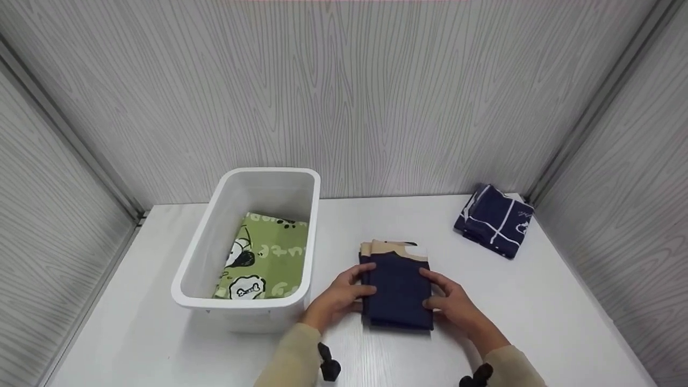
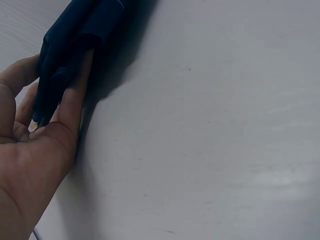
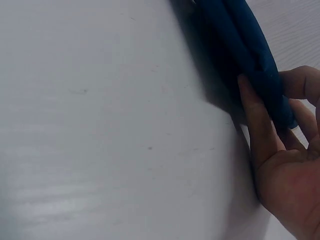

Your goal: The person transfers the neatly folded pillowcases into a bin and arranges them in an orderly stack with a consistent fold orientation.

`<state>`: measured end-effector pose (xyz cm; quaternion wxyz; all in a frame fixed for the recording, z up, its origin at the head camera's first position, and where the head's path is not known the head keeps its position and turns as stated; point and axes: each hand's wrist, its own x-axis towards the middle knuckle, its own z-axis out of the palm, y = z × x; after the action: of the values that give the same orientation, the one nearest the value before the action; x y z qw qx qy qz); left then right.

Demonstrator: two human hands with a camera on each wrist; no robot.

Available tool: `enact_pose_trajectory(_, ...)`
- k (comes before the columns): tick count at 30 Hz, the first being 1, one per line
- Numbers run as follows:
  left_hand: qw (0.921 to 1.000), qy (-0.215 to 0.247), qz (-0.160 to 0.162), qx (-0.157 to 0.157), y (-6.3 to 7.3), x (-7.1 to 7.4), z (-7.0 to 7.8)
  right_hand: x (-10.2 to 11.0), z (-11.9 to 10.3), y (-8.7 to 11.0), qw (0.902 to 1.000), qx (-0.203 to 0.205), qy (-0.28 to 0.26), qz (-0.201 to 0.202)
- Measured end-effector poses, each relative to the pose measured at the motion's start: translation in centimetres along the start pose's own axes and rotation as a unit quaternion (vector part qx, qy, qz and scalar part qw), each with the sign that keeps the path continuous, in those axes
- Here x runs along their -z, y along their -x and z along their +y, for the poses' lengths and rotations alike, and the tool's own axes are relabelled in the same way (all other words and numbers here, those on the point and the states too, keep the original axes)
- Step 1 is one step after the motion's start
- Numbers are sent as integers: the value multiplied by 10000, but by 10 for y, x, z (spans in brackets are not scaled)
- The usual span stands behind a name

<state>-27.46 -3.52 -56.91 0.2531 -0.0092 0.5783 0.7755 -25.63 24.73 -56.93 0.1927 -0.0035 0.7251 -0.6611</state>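
A folded navy cloth (image 1: pixel 400 293) with a beige strip along its far end lies on the table in the middle of the head view. My left hand (image 1: pixel 344 294) grips its left edge, and my right hand (image 1: pixel 453 303) grips the right edge. In the left wrist view, fingers show on both sides of the thick folded cloth (image 2: pixel 65 65). The right wrist view likewise has the folded edge (image 3: pixel 250 55) pinched between the fingers and thumb. Several layers show along the cloth's left side. Parts of both hands' fingers are hidden under or behind the cloth.
Left of the hands stands a white plastic bin (image 1: pixel 244 303) holding a folded green cloth (image 1: pixel 274 252) with dog and bone prints. A second folded navy cloth (image 1: pixel 497 220) with white lines lies at the back right. Grey wood-grain panels (image 1: pixel 344 97) enclose the white table (image 1: pixel 537 312).
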Motion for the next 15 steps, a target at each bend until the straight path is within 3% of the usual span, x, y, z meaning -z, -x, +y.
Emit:
enact_pose_trajectory(7, 9996, -268, -12, -26, 2, 0, 2, -2, 0, 2, 9999, 26, -132, 32)
enact_pose_trajectory(15, 9996, -270, -19, -99, 6, -1, 4, -1, -1, 2, 9997, 25, -228, 9)
